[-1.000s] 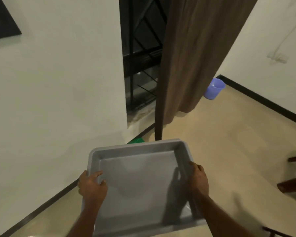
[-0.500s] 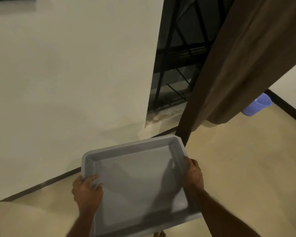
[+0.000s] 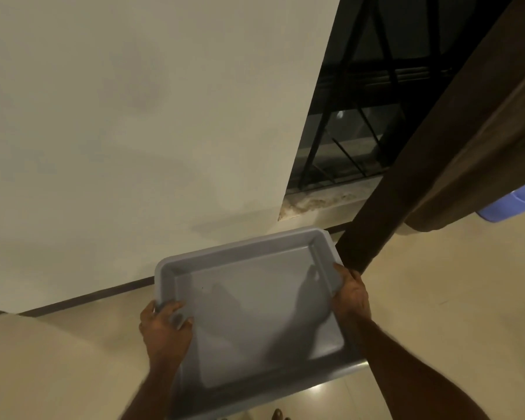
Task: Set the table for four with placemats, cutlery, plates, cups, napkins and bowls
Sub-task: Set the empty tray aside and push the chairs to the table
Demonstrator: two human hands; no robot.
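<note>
I am holding the grey plastic tray (image 3: 255,301) in front of me with both hands, and nothing is lying inside it. My left hand (image 3: 164,328) is gripping the left rim near the tray's near corner, at about 8 o'clock from the tray's middle; the thumb is curling over the rim into the tray and the other fingers are passing under it, where I cannot see them. My right hand (image 3: 350,294) is gripping the right rim at about 3 o'clock, a little farther forward than the left one, with its fingers wrapping over the edge. The tray is lying between the two hands, and its long axis is running from about 7 o'clock to 1 o'clock, so it is turned a little to the right.

Going from left to right around it: the pale wall (image 3: 134,116) is filling the side from 9 to 12 o'clock, with a dark skirting strip (image 3: 85,300) at its foot. At 1 o'clock the black window grille (image 3: 361,116) is standing behind the tray. Just beside the tray's far right corner the brown curtain (image 3: 437,162) is hanging down, and it looks to me the nearest obstacle. At 3 o'clock a blue plastic bucket (image 3: 509,206) is showing on the floor (image 3: 452,298), half hidden by the curtain.

No table, placemats or dishes are in view, so I judge I am carrying the tray to fetch things.
</note>
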